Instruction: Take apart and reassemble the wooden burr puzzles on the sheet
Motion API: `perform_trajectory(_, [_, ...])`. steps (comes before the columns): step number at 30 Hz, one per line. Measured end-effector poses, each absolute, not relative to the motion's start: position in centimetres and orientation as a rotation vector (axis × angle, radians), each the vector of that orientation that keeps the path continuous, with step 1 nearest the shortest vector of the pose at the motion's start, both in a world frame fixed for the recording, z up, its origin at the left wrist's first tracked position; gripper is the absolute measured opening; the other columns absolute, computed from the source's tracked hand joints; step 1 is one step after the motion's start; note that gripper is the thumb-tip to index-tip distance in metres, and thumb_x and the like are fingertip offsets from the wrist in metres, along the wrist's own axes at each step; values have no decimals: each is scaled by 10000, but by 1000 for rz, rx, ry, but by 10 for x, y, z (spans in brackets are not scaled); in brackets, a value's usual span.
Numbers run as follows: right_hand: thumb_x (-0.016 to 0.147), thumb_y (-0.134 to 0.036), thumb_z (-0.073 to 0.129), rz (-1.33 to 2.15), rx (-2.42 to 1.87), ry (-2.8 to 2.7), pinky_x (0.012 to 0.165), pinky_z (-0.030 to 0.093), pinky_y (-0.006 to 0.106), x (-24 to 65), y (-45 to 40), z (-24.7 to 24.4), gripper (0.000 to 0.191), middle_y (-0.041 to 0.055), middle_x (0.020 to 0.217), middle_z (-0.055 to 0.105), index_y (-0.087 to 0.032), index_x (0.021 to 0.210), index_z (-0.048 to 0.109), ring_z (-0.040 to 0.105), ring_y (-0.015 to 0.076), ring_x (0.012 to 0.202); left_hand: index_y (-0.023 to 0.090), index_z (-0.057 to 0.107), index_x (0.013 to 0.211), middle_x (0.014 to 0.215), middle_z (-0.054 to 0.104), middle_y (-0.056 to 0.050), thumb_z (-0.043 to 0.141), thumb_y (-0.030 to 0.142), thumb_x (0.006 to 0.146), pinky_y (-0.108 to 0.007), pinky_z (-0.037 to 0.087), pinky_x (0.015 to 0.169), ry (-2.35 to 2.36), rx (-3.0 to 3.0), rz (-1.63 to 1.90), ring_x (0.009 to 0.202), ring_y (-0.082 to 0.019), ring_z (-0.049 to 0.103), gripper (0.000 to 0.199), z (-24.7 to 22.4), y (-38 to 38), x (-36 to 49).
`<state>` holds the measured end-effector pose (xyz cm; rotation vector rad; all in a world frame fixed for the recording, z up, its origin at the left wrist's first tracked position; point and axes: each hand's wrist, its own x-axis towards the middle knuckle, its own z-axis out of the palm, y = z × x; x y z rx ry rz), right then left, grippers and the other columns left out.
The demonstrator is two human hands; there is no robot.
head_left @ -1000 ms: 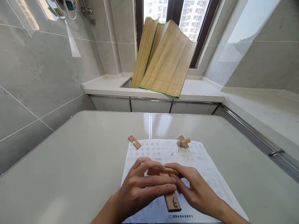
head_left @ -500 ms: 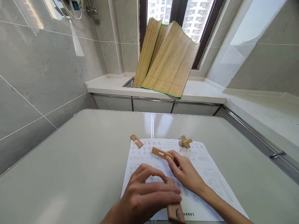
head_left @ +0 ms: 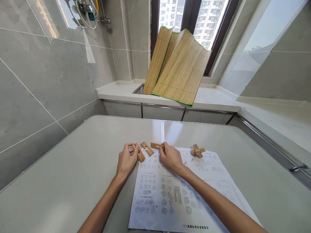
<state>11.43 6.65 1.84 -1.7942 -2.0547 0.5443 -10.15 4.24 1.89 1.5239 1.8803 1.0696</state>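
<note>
Pinched in my left hand [head_left: 127, 158] is a flat wooden piece [head_left: 139, 152], at the sheet's upper left edge. A second flat wooden piece with a cutout [head_left: 147, 148] lies just right of it, untouched. My right hand [head_left: 170, 156] grips the right end of a slotted wooden piece [head_left: 155, 145], whose left end points toward the cutout piece. Farther right, a crossed wooden assembly [head_left: 198, 151] rests on the printed paper sheet [head_left: 175, 194], away from both hands.
The sheet lies on a pale table [head_left: 73, 181] with a centre seam. Beyond its far edge, a folded bamboo mat [head_left: 181, 68] leans on a white ledge [head_left: 116, 92] before a window. Tiled walls stand on both sides.
My left hand has moved forward with its wooden piece to beside the cutout piece. My right hand has carried the slotted piece forward and left. The view has shifted slightly.
</note>
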Motion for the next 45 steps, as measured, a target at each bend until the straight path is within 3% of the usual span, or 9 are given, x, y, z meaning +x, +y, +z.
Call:
perform_trajectory(8, [1142, -320, 340, 333, -1795, -2226, 684, 413, 318, 92, 79, 11, 381, 125, 1048, 754, -183, 1011, 670, 719, 267, 925, 234, 642, 1084, 886, 813, -52, 564, 455, 990, -334, 521, 733, 2187, 1672, 810, 922, -303, 776, 253, 9, 60, -96])
perform_trajectory(13, [1133, -280, 385, 241, -1686, -2379, 744, 464, 331, 87, 81, 5, 343, 154, 1110, 714, -163, 1033, 691, 686, 286, 1023, 234, 644, 1166, 801, 782, -34, 539, 398, 1010, -323, 482, 698, 2244, 1782, 656, 864, -304, 768, 250, 9, 58, -92])
perform_trajectory(19, [1120, -254, 427, 206, -1547, -2407, 759, 475, 319, 98, 76, 5, 308, 133, 1025, 710, -175, 945, 668, 681, 260, 947, 228, 629, 1184, 759, 757, -25, 507, 403, 1029, -312, 456, 665, 2249, 1871, 615, 806, -295, 759, 264, 6, 59, -92])
perform_trajectory(24, [1119, -298, 423, 231, -1441, -2288, 722, 490, 300, 167, 46, 12, 293, 46, 924, 674, -226, 893, 594, 651, 198, 792, 229, 606, 1163, 652, 656, 27, 481, 384, 1039, -279, 398, 591, 2152, 1966, 742, 675, -243, 704, 235, 9, 53, -95])
perform_trajectory(27, [1120, -314, 364, 195, -1489, -2101, 705, 509, 318, 225, 29, 9, 264, 64, 960, 648, -233, 956, 554, 636, 215, 832, 227, 609, 1150, 629, 585, 42, 446, 375, 1055, -270, 393, 593, 1994, 2076, 856, 613, -207, 648, 240, 13, 44, -82])
perform_trajectory(30, [1064, -402, 492, 107, -1537, -1736, 682, 518, 351, 271, 24, -1, 181, 85, 1048, 633, -250, 1027, 583, 625, 259, 902, 226, 643, 1089, 633, 582, 44, 453, 343, 1052, -259, 419, 611, 1699, 2222, 890, 593, -172, 620, 226, 16, 33, -49])
perform_trajectory(34, [1021, -477, 548, 139, -1636, -1611, 772, 555, 420, 296, 29, -17, 348, 152, 1281, 544, -228, 1264, 570, 628, 309, 1057, 241, 687, 1052, 637, 621, 61, 536, 241, 991, -223, 431, 599, 1267, 2355, 789, 566, -122, 603, 162, 12, 18, 1])
perform_trajectory(41, [1036, -496, 534, 233, -1677, -1590, 739, 549, 391, 294, 32, -33, 329, 84, 1039, 610, -214, 1192, 600, 630, 251, 844, 222, 693, 1033, 588, 503, 75, 515, 245, 1020, -218, 366, 539, 1106, 2215, 710, 507, -108, 465, 180, 4, 10, 24])
perform_trajectory(45, [1030, -501, 548, 284, -1637, -1607, 751, 569, 390, 292, 34, -30, 474, 148, 1279, 605, -209, 1404, 536, 661, 243, 871, 219, 677, 1037, 602, 418, 76, 517, 343, 1042, -229, 319, 527, 1140, 2005, 721, 520, -116, 387, 203, 6, 16, 21])
